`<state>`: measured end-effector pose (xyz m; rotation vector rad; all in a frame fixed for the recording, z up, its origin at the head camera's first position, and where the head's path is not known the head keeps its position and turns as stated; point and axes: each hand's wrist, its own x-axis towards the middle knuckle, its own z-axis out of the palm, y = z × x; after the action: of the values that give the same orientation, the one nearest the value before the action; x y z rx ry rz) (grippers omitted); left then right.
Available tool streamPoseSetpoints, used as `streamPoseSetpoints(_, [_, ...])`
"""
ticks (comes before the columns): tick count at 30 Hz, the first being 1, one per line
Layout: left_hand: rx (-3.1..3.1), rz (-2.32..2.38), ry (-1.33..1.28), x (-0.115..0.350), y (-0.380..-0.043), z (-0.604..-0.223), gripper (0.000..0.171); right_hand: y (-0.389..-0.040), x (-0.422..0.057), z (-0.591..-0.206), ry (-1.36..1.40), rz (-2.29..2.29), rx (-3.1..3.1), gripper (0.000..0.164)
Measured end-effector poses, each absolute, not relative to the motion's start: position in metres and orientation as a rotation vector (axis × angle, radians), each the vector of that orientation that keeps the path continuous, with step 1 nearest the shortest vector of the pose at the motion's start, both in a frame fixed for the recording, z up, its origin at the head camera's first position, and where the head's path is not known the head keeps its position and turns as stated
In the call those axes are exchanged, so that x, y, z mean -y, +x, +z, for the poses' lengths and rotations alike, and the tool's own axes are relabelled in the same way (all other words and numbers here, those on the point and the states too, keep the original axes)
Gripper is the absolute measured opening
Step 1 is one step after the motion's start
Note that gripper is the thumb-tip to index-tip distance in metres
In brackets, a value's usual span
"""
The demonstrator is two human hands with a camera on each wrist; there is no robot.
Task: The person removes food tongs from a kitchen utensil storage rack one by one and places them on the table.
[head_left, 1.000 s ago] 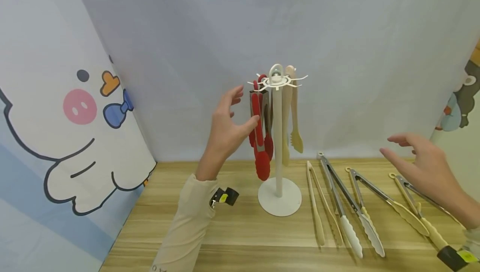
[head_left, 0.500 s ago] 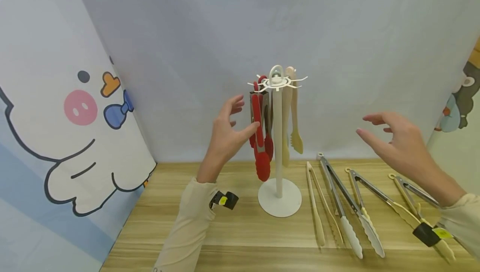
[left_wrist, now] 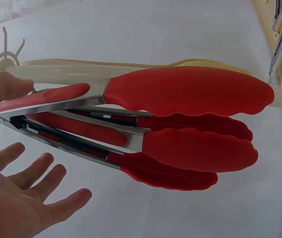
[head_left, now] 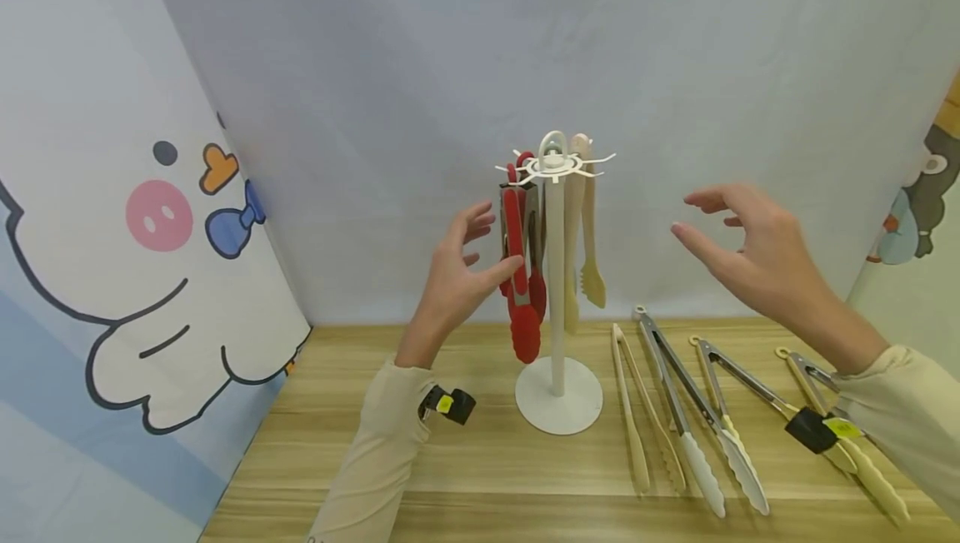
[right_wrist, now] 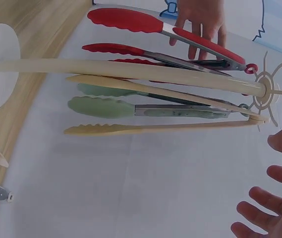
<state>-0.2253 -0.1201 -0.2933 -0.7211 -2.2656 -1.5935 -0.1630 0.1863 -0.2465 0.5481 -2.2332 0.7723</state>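
Observation:
A white rotary stand (head_left: pixel 557 318) with hooks round its top bears several hanging tongs. Two red-tipped tongs (head_left: pixel 525 335) hang on its left, their heads spread in the left wrist view. My left hand (head_left: pixel 453 281) is beside them with fingers apart; its thumb overlaps a red handle in the head view. Cream tongs (head_left: pixel 592 283) hang at the back right of the pole. Green-tipped tongs (right_wrist: pixel 101 106) show in the right wrist view, behind the pole. To the right of the stand my right hand (head_left: pixel 757 256) is raised, fingers loosely bent, holding nothing.
On the wooden table (head_left: pixel 480 460), slim cream tongs (head_left: pixel 636 443) lie right of the stand's base. Beside them are white-tipped metal tongs (head_left: pixel 701 472) and pale yellow-tipped tongs (head_left: pixel 738 372). More yellow-tipped tongs (head_left: pixel 877 480) lie partly under my right forearm. A pale curtain (head_left: pixel 390 68) hangs behind.
My right hand has moved left and up, from above the far-right tongs towards the stand. My left hand has dropped slightly beside the red tongs. The hanging tongs stay in place.

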Motion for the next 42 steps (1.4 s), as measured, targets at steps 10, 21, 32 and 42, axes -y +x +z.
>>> streamPoseSetpoints(10, [2.322,-1.674,-0.779,0.120,-0.235,-0.309,0.074,-0.176,-0.151,-0.219,0.666,0.770,2.176,0.040])
streamPoseSetpoints(21, [2.333,-1.747,-0.848,0.120,-0.239,-0.317,0.072,-0.188,-0.115,-0.198,0.848,0.735,2.047,0.028])
streamPoseSetpoints(32, [2.367,-1.825,-0.890,0.122,-0.231,-0.319,0.082,-0.196,-0.100,-0.195,0.856,0.747,2.145,0.017])
streamPoseSetpoints(42, [2.301,-1.769,-0.896,0.121,-0.237,-0.332,0.078,-0.197,-0.089,-0.188,0.733,0.742,2.219,0.047])
